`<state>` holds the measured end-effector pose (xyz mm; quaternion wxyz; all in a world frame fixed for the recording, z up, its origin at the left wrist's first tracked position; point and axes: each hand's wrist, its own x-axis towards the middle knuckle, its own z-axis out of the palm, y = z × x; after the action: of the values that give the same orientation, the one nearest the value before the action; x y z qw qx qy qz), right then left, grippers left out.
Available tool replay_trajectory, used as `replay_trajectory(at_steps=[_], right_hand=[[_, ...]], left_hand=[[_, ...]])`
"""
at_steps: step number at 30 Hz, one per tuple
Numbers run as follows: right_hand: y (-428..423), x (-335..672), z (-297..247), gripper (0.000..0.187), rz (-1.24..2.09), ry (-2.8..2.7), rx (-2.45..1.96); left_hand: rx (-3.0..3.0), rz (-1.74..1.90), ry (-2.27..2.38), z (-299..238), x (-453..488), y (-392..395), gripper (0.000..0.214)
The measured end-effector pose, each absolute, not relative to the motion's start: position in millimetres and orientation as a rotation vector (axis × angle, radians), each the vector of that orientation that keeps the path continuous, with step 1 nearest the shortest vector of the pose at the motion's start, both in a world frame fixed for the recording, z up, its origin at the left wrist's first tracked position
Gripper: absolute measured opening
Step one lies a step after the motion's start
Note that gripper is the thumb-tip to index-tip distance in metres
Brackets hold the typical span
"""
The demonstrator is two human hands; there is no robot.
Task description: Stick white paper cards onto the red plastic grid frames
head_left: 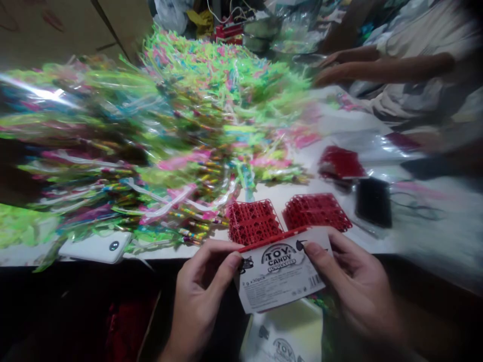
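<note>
Between both hands is a white printed label (283,274) marked "TOY CANDY SUNGLASSES". A thin red edge runs along its top, perhaps a red plastic piece behind it. My left hand (202,296) pinches the top left corner between thumb and fingers. On the right side, my right hand (356,281) presses its thumb on the label's face, with the fingers behind. Below, near my lap, lies another label (287,337) with similar print. Just beyond the held label, a red plastic lattice stack (254,221) and a second red lattice stack (315,211) rest on the white table (287,190).
A large heap of bright wrapped strips and sticks (211,90) covers the left and back. A white phone (96,246) lies at the front edge. To the right are a red pack (341,162), a black object (373,201) and another person's arms (385,68).
</note>
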<state>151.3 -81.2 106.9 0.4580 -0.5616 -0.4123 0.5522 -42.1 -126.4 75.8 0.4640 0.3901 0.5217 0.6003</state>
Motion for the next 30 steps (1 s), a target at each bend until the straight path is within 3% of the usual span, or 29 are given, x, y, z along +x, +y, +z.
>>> replay_trajectory(at_steps=[6,10,13,19,25,30], right_hand=[[-79,153,110,0.024,1.207,-1.068,-1.409],[-83,154,110,0.006,0.927,-1.294,-1.354],[-87,154,114,0.012,0.86,-1.594,-1.147],[-91,157,115,0.018,0.863,-1.848,-0.903],[-94,157,101,0.032,0.505,-1.851,-0.958],[-96,159,96,0.047,0.59,-1.847,-0.822]], left_hand=[[1.224,1.508,1.526,71,-44,-122,0.011],[1.793,1.477,1.694,87,-43,-131,0.057],[1.979,1.257,1.523,102,-39,-136,0.069],[1.689,1.351,1.343,107,-33,-130,0.026],[1.424,1.625,1.294,100,-35,-129,0.026],[1.475,1.683,1.212,97,-40,-130,0.025]])
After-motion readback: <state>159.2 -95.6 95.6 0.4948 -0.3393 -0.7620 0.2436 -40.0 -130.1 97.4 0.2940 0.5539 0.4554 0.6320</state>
